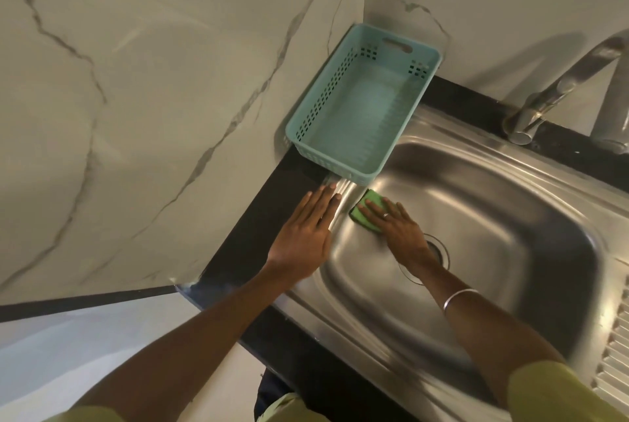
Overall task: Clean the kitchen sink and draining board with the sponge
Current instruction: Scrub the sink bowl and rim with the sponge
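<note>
A green sponge (pixel 366 209) lies against the inner left wall of the steel sink (pixel 503 217). My right hand (pixel 396 229) presses flat on the sponge with straight fingers, part of it hidden beneath them. My left hand (pixel 306 234) rests flat, fingers straight, on the sink's left rim and the black counter. The round drain (pixel 439 253) shows just behind my right wrist. The ribbed draining board (pixel 616 363) shows at the right edge.
An empty teal plastic basket (pixel 360 105) stands on the sink's far-left corner, overhanging the bowl. A steel tap (pixel 558 84) rises at the back right. Marble walls close in on the left and behind. The black counter (pixel 245 244) edges the sink.
</note>
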